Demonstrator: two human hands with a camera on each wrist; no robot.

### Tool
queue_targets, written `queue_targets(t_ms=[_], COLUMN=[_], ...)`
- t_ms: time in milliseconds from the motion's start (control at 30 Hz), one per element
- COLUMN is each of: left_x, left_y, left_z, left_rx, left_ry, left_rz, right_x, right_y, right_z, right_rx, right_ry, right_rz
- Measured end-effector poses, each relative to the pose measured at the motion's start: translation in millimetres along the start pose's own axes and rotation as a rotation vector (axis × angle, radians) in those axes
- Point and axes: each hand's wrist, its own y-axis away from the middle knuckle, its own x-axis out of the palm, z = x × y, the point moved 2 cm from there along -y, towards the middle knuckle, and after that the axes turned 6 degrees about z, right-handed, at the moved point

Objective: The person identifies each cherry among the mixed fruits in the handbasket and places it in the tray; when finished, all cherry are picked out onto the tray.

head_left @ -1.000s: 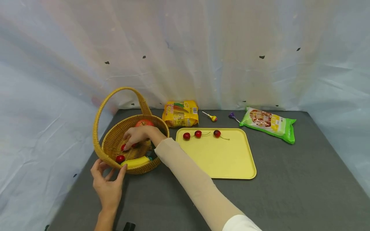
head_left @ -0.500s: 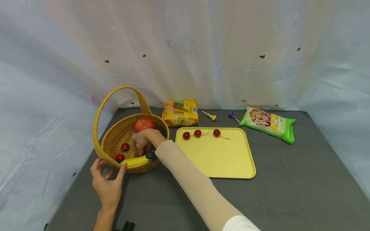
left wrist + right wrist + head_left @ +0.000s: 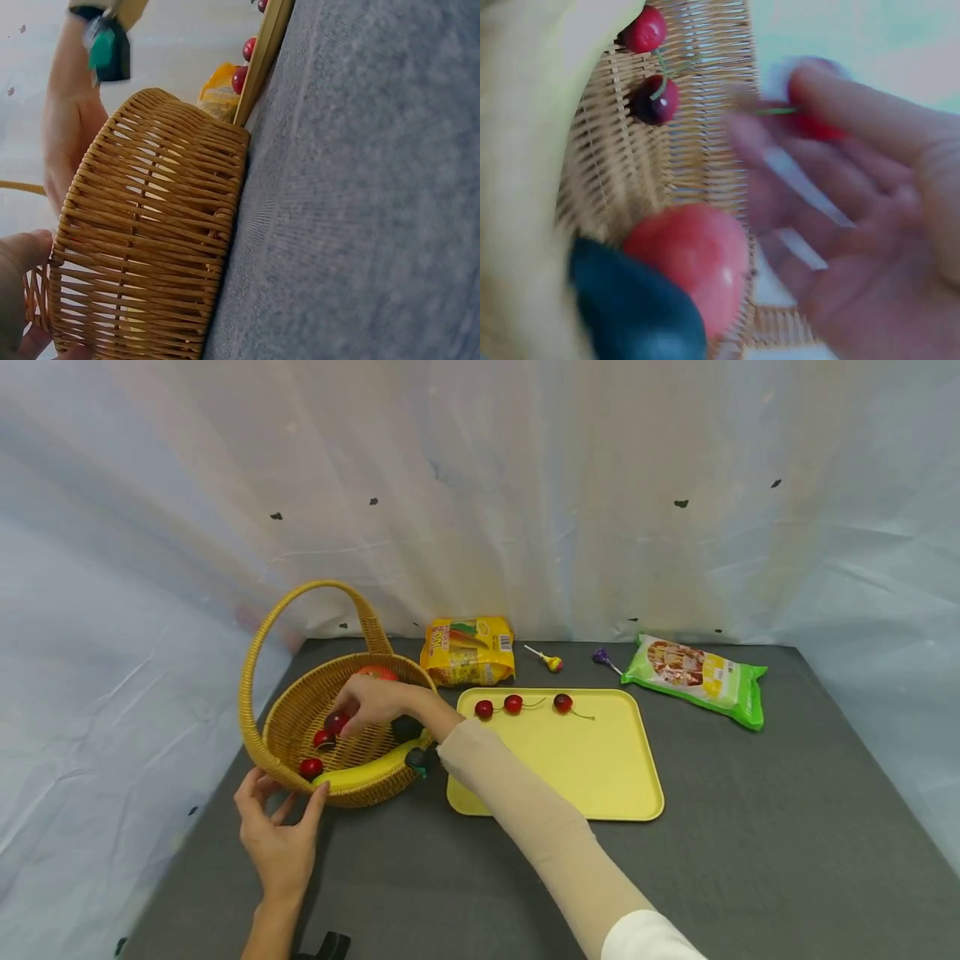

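In the head view a round wicker basket (image 3: 295, 707) with a tall handle stands at the left. My left hand (image 3: 279, 843) holds its near rim, thumb towards the banana (image 3: 367, 770). Above the basket floor my right hand (image 3: 371, 702) pinches a dark red cherry (image 3: 337, 722) between thumb and fingers; the right wrist view shows this cherry (image 3: 821, 112) with its green stem. Two other cherries lie in the basket, one red cherry (image 3: 311, 768) by the banana and another cherry (image 3: 324, 740) farther in. A red apple-like fruit (image 3: 694, 259) and a dark green rounded thing (image 3: 637, 307) are there too.
A yellow tray (image 3: 570, 768) to the right bears three cherries along its far side. Behind stand a yellow snack bag (image 3: 468, 652), a yellow lollipop (image 3: 552, 663), a purple lollipop (image 3: 602, 657) and a green-white packet (image 3: 693, 681). Plastic sheeting (image 3: 480, 502) walls the table.
My right hand has dipped to the basket's middle, then risen slightly with a cherry between its fingers and shifted left. My left hand has stayed at the rim.
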Motion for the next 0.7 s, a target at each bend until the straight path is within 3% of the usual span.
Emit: queue_targets(t_ms=[133,233,500,700], left_x=[1.0,0.7,1.0,0.9], left_y=[-0.2,-1.7,-4.1,-1.8], left_z=[-3.2,-11.0,-22.6,-20.1], left_rx=[0.016,0.03,0.027,0.019], left_ry=[0.007,0.019,0.018,0.016], left_rz=[-0.016,-0.025,-0.018,-0.024], right_x=[-14,-18,-1,2], right_y=[34,60,102,104], right_z=[-1,-9,-47,-48], right_rx=[-0.251,-0.318,-0.178,-0.184], right_ry=[-0.189,-0.301,-0.262,-0.198], right_rz=[-0.184,-0.242,-0.303,-0.298])
